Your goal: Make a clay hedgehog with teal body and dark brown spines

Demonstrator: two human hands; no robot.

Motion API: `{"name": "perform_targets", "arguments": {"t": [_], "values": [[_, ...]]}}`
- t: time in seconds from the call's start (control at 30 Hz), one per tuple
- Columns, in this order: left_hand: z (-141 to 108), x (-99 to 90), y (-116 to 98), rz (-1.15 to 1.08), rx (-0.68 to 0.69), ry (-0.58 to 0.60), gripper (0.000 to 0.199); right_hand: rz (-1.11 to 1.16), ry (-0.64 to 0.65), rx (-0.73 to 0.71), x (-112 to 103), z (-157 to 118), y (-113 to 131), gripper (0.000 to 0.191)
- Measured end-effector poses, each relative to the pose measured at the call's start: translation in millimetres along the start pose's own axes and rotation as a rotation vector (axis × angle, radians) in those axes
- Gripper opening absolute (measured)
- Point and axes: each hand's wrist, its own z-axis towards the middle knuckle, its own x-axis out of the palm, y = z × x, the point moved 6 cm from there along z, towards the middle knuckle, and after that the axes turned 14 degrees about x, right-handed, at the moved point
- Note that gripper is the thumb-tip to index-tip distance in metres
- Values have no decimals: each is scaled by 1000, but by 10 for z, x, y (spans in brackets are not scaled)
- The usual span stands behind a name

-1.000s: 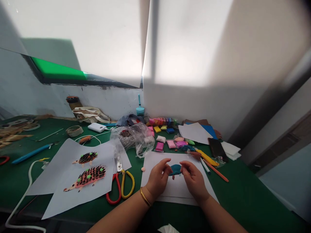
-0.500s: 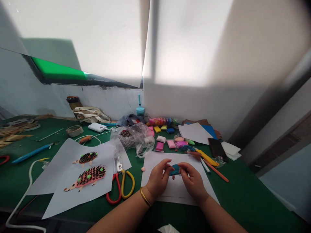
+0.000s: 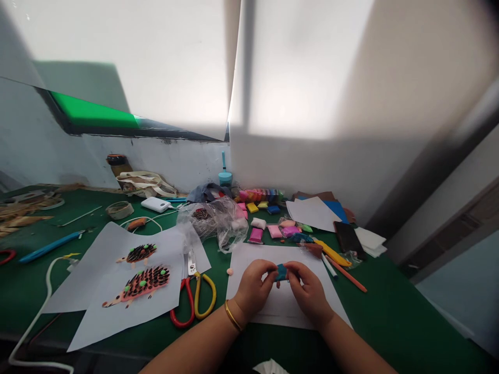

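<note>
A small flat piece of blue clay (image 3: pixel 281 272) is pinched between both hands above a white sheet of paper (image 3: pixel 276 311). My left hand (image 3: pixel 256 283), with a gold bangle at the wrist, grips its left end between thumb and fingers. On the other end, my right hand (image 3: pixel 309 291) has its thumb and fingertips closed. Whether a wrapper covers the clay is too small to tell. A small brown bit shows just below it. Left of the sheet lies a pale pink clay dot (image 3: pixel 230 271).
Scissors (image 3: pixel 194 291) with red and yellow handles lie left of my hands, beside hedgehog pictures (image 3: pixel 146 283) on paper. Packets of coloured clay (image 3: pixel 256 236) and a plastic bag (image 3: pixel 212 218) sit behind. At right are a phone (image 3: pixel 348 240), an orange pen (image 3: pixel 351 274) and folded white paper (image 3: pixel 370 241).
My left fingers have shifted on the blue clay and curled in more. Less of the clay shows between my hands; the things on the table have stayed put.
</note>
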Motion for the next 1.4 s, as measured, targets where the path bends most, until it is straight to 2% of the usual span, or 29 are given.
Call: {"name": "perform_targets", "arguments": {"t": [0.1,0.23,0.4,0.47,0.63,0.83,0.9,1.07,1.23,1.4], "values": [[5,-4,-26,4,17,21,15,-7,-1,-1,-4,-2,25,19],[2,17,-4,-3,31,2,5,-6,-2,-8,-4,-3,16,19],[-58,53,130,-64,-89,-35,27,-40,30,-32,36,-10,6,21],[-72,55,146,-95,-118,-34,26,-55,49,-41,58,-10,16,22],[-76,64,131,-166,-117,-18,21,-64,105,-50,98,-11,49,28],[-80,59,153,-126,-85,-80,37,-70,116,-68,118,-12,19,28],[-79,66,158,-130,-103,-71,35,-68,115,-70,118,-12,8,29],[-66,51,119,-71,-96,-27,9,-69,127,-43,100,-14,23,22],[-39,36,66,-64,-44,-8,9,-57,101,-13,66,-10,57,16],[-35,33,72,-83,-78,1,6,-50,103,-27,62,-3,80,15]]}}
